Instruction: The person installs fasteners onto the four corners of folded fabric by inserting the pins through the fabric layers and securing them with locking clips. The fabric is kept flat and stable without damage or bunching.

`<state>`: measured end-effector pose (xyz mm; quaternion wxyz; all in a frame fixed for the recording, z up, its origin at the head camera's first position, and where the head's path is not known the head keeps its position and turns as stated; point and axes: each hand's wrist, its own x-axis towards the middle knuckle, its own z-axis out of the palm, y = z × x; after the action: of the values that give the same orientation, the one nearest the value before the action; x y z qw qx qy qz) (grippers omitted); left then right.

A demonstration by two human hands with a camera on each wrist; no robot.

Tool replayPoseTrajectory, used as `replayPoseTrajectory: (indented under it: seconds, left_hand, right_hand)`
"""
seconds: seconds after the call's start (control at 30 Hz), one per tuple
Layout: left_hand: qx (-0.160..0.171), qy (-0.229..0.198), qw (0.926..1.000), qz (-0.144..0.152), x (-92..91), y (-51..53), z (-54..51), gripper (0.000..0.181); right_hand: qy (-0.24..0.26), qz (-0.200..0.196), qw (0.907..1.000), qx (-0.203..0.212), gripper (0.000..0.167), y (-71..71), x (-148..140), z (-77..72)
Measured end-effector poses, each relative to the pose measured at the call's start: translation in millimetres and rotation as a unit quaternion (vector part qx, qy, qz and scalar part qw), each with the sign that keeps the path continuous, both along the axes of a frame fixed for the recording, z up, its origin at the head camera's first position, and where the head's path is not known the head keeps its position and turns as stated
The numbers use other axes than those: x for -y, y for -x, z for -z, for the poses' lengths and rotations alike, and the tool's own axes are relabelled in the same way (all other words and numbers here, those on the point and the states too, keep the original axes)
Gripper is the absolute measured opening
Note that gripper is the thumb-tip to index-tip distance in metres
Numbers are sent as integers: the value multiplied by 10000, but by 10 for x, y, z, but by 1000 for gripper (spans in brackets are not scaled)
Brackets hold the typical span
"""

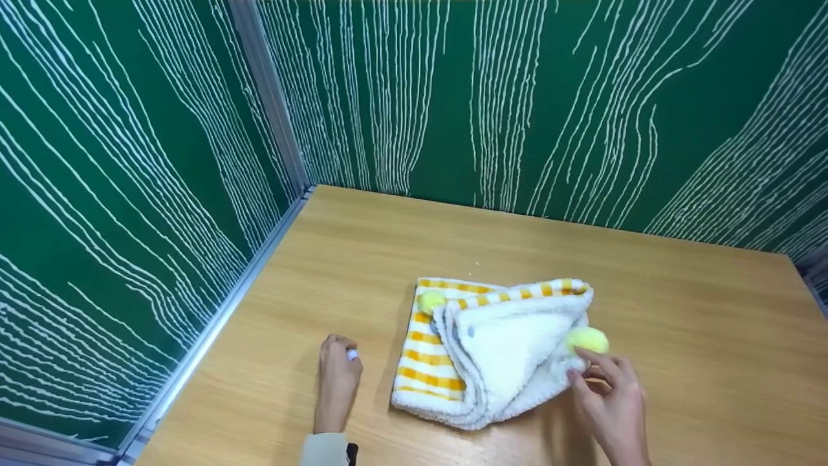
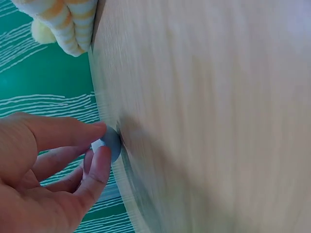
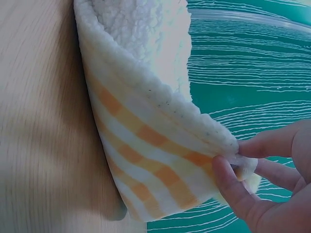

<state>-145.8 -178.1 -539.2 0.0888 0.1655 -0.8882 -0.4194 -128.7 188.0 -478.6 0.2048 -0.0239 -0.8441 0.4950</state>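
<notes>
A folded fleece-lined cloth [image 1: 504,349], yellow-and-white checked on one side and fluffy white on the other, lies on the wooden table. Its raised corner is pinched between the thumb and fingers of my right hand [image 1: 611,401]; in the right wrist view the checked cloth [image 3: 146,160] slopes up to that hand. A yellow pompom [image 1: 588,340] sits just by those fingertips, and another pompom [image 1: 431,301] is at the cloth's upper left. Left of the cloth, my left hand [image 1: 339,375] pinches a small pale round-ended object [image 2: 112,143] close to the tabletop; its kind is unclear.
Green panels [image 1: 446,97] with wavy white lines stand along the table's back and left sides. A metal post [image 1: 278,97] joins them at the corner. The wooden tabletop [image 1: 705,336] extends around the cloth. A small bluish-grey spot [image 1: 471,331] shows on the white fleece.
</notes>
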Motion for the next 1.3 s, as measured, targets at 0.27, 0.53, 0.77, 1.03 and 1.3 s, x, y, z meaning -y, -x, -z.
replayPoseTrajectory:
  seconds: [0.27, 0.53, 0.77, 1.03, 1.3]
  left_hand:
    - [187, -47, 9997, -115, 33, -37, -14, 21]
    - [438, 262, 9986, -135, 70, -93, -51, 28]
    - [389, 70, 9992, -90, 61, -82, -44, 6]
    - [436, -383, 9982, 179, 15, -51, -47, 14]
    - [-157, 92, 9996, 228, -87, -3, -83, 25]
  right_hand:
    - [23, -72, 10000, 2, 29, -7, 6, -20]
    - [-50, -65, 9999, 152, 29, -1, -2, -31]
    - [34, -135, 9998, 138, 29, -13, -6, -38]
    - [58, -97, 9999, 108, 29, -28, -15, -29]
    - [207, -55, 9996, 182, 30, -44, -25, -13]
